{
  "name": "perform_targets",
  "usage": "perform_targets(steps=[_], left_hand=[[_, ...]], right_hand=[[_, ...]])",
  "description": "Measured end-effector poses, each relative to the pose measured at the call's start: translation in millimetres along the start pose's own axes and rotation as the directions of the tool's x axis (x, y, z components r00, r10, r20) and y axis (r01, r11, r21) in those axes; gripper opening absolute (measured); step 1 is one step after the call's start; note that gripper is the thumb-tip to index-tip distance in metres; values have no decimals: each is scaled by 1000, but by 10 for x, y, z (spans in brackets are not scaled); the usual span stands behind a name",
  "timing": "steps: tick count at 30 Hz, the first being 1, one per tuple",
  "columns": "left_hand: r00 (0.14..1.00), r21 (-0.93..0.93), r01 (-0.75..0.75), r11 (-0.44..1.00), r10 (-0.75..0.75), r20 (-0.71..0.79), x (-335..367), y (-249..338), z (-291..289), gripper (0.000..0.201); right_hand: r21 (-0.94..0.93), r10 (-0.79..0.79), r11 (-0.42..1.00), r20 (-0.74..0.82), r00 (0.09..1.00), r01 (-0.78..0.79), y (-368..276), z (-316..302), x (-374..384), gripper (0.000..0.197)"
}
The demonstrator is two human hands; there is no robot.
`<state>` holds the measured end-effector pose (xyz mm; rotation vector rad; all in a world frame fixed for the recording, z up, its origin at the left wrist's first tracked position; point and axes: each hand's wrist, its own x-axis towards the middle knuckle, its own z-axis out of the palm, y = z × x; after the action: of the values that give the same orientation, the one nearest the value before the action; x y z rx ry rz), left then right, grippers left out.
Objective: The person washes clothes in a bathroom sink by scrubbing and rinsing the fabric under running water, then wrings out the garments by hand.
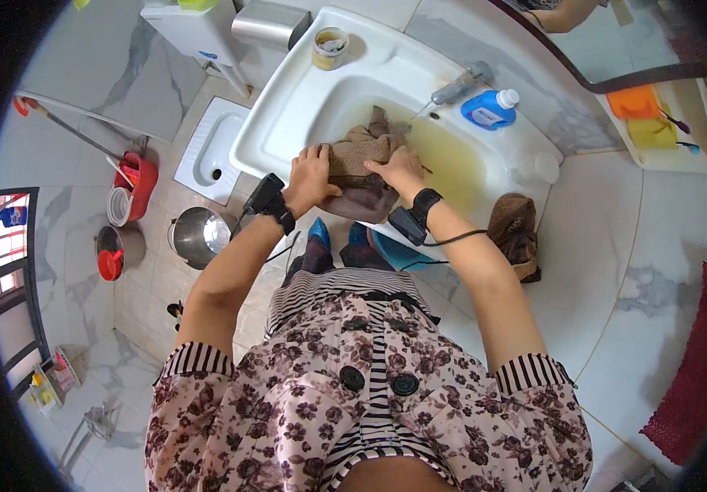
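A brown cloth (359,157), thick and towel-like, is bunched over the front rim of the white sink (276,123). Its far end reaches down toward the yellowish water (452,160) in the basin. My left hand (311,175) grips the left edge of the cloth, with its fingers on top. On the other side, my right hand (403,170) holds the cloth with the thumb lying across it and the other fingers partly hidden. A second brown cloth (513,231) hangs over the sink's right front edge, apart from both hands.
A faucet (457,85) and a blue detergent bottle (489,110) stand along the sink's back. An open jar (330,49) sits in the far left corner. To the left are a squat toilet (212,152), a metal bucket (199,238) and a red basin (145,189).
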<state>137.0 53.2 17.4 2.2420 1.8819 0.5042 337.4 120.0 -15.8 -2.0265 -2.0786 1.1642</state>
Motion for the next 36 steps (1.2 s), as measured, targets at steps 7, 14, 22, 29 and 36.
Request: perform_targets(steps=[7, 14, 22, 29, 36], left_hand=[[979, -175, 167, 970, -143, 144, 57, 312, 83, 35], [983, -363, -180, 914, 157, -92, 57, 1107, 34, 22], [990, -726, 122, 677, -34, 135, 375, 600, 292, 11], [998, -378, -42, 925, 54, 22, 1157, 301, 604, 61], [884, -718, -6, 696, 339, 321, 1384, 501, 492, 61]], right_hand=[[398, 159, 795, 592, 790, -458, 56, -77, -155, 99], [449, 89, 880, 157, 984, -152, 422, -605, -116, 50], [845, -182, 531, 35, 983, 68, 554, -1493, -615, 27], [767, -318, 588, -72, 945, 256, 338, -2132, -852, 29], [837, -314, 461, -155, 937, 293, 327, -2536, -1022, 28]])
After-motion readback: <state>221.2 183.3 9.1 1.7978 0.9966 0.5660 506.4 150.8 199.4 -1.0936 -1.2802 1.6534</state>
